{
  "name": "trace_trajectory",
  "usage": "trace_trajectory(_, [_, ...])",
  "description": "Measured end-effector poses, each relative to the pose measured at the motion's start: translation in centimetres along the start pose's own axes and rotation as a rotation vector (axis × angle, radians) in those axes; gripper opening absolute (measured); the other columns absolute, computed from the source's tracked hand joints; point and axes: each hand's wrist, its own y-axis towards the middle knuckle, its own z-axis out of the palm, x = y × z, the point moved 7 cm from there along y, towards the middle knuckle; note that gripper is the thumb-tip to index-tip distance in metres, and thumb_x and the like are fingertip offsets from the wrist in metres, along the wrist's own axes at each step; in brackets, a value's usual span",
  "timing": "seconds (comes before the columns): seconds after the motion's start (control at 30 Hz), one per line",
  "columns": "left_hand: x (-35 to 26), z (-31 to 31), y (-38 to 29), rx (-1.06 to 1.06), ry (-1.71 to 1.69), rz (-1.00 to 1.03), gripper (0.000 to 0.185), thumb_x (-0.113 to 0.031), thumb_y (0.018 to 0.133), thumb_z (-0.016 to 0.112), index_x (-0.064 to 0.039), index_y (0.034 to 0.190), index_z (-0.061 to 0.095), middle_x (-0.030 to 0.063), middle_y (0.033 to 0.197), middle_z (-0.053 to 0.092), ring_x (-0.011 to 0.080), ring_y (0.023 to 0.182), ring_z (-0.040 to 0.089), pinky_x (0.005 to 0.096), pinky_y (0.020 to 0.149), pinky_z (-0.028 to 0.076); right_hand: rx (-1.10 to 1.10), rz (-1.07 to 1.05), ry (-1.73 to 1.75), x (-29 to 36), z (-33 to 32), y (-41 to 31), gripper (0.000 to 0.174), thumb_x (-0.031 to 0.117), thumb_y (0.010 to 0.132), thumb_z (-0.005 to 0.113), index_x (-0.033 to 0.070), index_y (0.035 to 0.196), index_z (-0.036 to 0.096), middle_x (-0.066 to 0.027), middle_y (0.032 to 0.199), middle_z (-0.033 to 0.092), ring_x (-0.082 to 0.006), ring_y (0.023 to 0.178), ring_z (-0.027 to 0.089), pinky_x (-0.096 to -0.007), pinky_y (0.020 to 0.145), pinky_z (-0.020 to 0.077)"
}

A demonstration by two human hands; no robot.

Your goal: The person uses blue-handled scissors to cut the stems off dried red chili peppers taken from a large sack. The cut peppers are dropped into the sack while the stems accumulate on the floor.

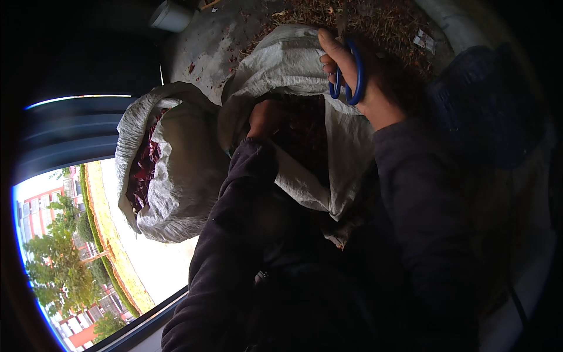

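My right hand [352,70] grips a pair of scissors with blue handles [360,75], its thumb pointing up along them. The blades point away from me over the far rim of a white woven sack [290,57]. My left hand [265,116] reaches inside that sack's mouth, its fingers lost in shadow, so whether they hold anything is hidden. Dark red contents [303,132], apparently dried chillies, fill the shaded opening. Left of it stands a second woven sack [189,176], its rim rolled open around glossy dark red dried chillies [145,169].
Stems and red scraps [369,22] litter the concrete floor [202,57] beyond the sacks. A white bucket [170,16] is at the far left. To my right sits a dark blue plastic crate [479,105]. A bright opening on the left shows trees [61,264] and buildings.
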Motion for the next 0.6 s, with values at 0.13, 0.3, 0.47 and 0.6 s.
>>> trace_trajectory(0.13, [3.1, 1.8, 0.9, -0.052, -0.054, -0.086, 0.035, -0.037, 0.079, 0.075, -0.011, 0.103, 0.077, 0.016, 0.1, 0.075, 0.0308, 0.095, 0.073, 0.0415, 0.082, 0.056, 0.064, 0.022, -0.273, -0.8, 1.0, 0.3, 0.067, 0.066, 0.086, 0.073, 0.0, 0.097, 0.068, -0.0065, 0.083, 0.064, -0.0163, 0.076, 0.062, -0.0312, 0.069, 0.0525])
trace_trajectory(0.3, [4.0, -0.4, -4.2, -0.325, -0.547, -0.128, 0.024, -0.022, 0.087, 0.076, -0.006, 0.105, 0.071, 0.0097, 0.095, 0.075, 0.0165, 0.088, 0.07, 0.0328, 0.078, 0.054, 0.117, -0.032, -0.606, -1.1, 2.0, -1.5, 0.069, 0.067, 0.086, 0.072, -0.002, 0.094, 0.063, -0.0099, 0.072, 0.064, -0.0209, 0.072, 0.066, -0.0355, 0.066, 0.0518])
trace_trajectory(0.47, [1.2, -4.0, -9.1, -0.5, -0.861, -0.048, 0.013, -0.01, 0.094, 0.072, -0.005, 0.101, 0.062, 0.0033, 0.089, 0.069, 0.007, 0.083, 0.058, 0.0277, 0.073, 0.051, 0.323, -0.062, -0.917, -2.2, 4.1, -3.2, 0.088, 0.078, 0.083, 0.064, -0.007, 0.104, 0.063, -0.0236, 0.096, 0.07, -0.0377, 0.091, 0.07, -0.0471, 0.081, 0.0549])
trace_trajectory(0.6, [-1.8, -5.6, -10.1, -0.578, -0.936, 0.007, 0.014, -0.007, 0.095, 0.071, -0.006, 0.101, 0.058, 0.003, 0.09, 0.068, 0.0069, 0.081, 0.057, 0.027, 0.071, 0.051, 0.497, 0.044, -0.822, -3.6, 5.6, -3.6, 0.096, 0.081, 0.078, 0.066, -0.009, 0.109, 0.063, -0.0272, 0.102, 0.07, -0.0418, 0.099, 0.07, -0.0495, 0.087, 0.0538])
